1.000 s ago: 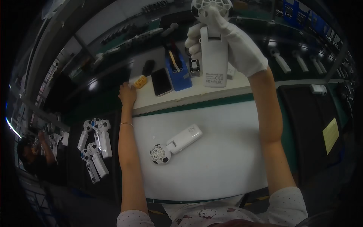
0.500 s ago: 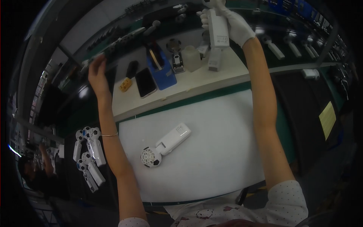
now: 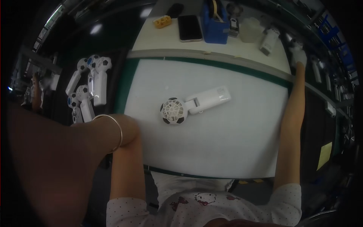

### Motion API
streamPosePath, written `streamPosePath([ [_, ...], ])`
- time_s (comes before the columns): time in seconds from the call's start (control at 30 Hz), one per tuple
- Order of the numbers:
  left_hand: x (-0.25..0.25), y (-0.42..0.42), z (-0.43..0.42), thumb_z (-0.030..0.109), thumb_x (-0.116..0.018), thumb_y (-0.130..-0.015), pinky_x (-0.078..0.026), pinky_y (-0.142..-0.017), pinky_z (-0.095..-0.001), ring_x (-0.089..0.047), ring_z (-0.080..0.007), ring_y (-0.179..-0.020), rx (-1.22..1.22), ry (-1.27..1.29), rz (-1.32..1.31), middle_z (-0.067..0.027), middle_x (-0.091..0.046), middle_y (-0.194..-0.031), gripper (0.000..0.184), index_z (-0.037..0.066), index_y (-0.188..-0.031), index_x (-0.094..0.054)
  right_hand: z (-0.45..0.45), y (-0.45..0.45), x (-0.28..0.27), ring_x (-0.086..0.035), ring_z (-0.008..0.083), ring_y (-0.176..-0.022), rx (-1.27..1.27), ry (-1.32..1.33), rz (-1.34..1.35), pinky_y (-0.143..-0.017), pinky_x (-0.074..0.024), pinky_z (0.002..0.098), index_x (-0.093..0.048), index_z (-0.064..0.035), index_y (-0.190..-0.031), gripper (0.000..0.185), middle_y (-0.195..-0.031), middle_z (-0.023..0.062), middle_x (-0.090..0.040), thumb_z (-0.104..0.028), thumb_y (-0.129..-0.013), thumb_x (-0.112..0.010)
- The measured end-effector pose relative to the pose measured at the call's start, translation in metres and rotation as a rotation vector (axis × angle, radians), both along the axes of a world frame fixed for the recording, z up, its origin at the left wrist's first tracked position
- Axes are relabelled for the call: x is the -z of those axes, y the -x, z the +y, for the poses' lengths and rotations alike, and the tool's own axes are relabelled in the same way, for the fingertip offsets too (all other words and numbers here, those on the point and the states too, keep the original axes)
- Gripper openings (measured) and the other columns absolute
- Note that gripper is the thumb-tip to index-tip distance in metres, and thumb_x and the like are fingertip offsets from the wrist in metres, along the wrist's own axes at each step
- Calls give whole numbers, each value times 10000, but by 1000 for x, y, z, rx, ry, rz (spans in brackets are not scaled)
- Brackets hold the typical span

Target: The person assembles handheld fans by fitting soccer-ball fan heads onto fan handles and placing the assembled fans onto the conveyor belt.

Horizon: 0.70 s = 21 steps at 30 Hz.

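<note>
My right hand (image 3: 299, 56), in a white glove, reaches out at the far right, past the corner of the white shelf. Its fingers are small and dim, and I cannot make out what they hold. My left hand (image 3: 53, 159) is bare, blurred and very close to the camera at the lower left; its fingers are hidden. A white handheld fan (image 3: 210, 100) with a football-patterned head lies on the white mat (image 3: 219, 147), between my arms and touched by neither hand. Another white fan (image 3: 269, 41) rests on the shelf (image 3: 170, 43), near my right hand.
Several football-headed fans (image 3: 99, 85) lie on a dark surface at left. Along the shelf are a yellow object (image 3: 162, 22), a phone (image 3: 190, 28), a blue tape dispenser (image 3: 215, 24) and a translucent cup (image 3: 250, 30). A yellow paper (image 3: 324, 156) lies at right.
My right hand, earlier gripping a white fan above the shelf, has moved right and outward. My left hand has come back from the shelf's left side toward my head. The view has tilted down.
</note>
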<state>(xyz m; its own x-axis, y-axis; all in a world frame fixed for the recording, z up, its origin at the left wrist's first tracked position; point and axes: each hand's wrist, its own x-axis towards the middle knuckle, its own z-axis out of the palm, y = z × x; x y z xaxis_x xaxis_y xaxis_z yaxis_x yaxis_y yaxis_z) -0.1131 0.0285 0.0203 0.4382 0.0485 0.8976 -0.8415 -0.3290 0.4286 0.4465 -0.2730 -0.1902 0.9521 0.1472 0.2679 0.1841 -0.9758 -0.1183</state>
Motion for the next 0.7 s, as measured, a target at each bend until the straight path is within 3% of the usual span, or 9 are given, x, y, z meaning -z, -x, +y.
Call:
streamPosePath([
  [0.07,4,3,1,184,-419,-930,-325,-1075,-419,-472,-293,-1218,-11,7,21,-184,-525,-1256,354,-15,-1203,-524,10,31,-17,-575,346,-1076,-23,86,71,-903,-451,401,-578,-126,-1217,460,-1177,201,-588,-374,-830,-566],
  [0.17,8,5,1,195,-414,-930,-323,-1076,-421,-470,-294,-1220,-26,15,45,-186,-522,-1258,362,-15,-1204,-523,50,64,-76,-571,330,-1087,-137,-22,22,-911,-444,385,-551,-47,-1233,537,-1182,189,-592,-391,-822,-592],
  [0.23,11,5,2,201,-411,-931,-322,-1076,-422,-468,-295,-1221,-39,25,55,-187,-520,-1259,367,-16,-1205,-522,90,129,-123,-609,287,-1025,-470,-386,-34,-884,-458,350,-547,2,-1222,564,-1126,168,-623,-404,-833,-596],
  [0.27,12,5,2,205,-409,-931,-321,-1076,-422,-467,-295,-1222,-46,30,61,-188,-519,-1260,370,-16,-1205,-522,113,177,-144,-622,241,-979,-709,-505,29,-869,-469,319,-561,-22,-1218,535,-1077,147,-639,-405,-846,-599],
  [0.3,13,4,2,208,-408,-931,-320,-1076,-423,-467,-296,-1222,-55,33,65,-189,-518,-1261,373,-16,-1205,-522,133,216,-157,-586,201,-1065,-820,-544,237,-935,-449,317,-539,-53,-1254,541,-1142,108,-615,-387,-837,-623],
  [0.43,15,3,-1,222,-401,-931,-318,-1076,-424,-463,-297,-1224,-73,43,84,-191,-513,-1263,383,-16,-1207,-520,177,385,-139,-623,214,-963,-1677,-181,345,-864,-503,339,-495,-59,-1274,611,-1098,119,-607,-257,-744,-727],
  [0.5,16,1,-2,229,-398,-931,-317,-1076,-425,-462,-298,-1225,-78,49,95,-192,-511,-1265,389,-17,-1207,-520,185,442,-121,-620,246,-948,-1592,188,649,-864,-500,353,-482,-61,-1270,664,-1097,134,-599,-200,-684,-763],
  [0.63,17,-6,0,242,-391,-931,-314,-1077,-427,-459,-299,-1228,-98,67,116,-195,-507,-1268,400,-17,-1208,-518,193,457,-98,-622,334,-867,-1715,194,560,-790,-513,337,-505,-22,-1204,579,-1043,210,-603,-119,-676,-722],
  [0.7,20,-11,1,249,-388,-931,-313,-1077,-428,-457,-300,-1229,-112,79,121,-196,-505,-1269,406,-17,-1209,-518,190,442,-101,-632,288,-889,-1664,-156,698,-801,-512,336,-500,-20,-1166,615,-1054,177,-606,-139,-633,-784],
])
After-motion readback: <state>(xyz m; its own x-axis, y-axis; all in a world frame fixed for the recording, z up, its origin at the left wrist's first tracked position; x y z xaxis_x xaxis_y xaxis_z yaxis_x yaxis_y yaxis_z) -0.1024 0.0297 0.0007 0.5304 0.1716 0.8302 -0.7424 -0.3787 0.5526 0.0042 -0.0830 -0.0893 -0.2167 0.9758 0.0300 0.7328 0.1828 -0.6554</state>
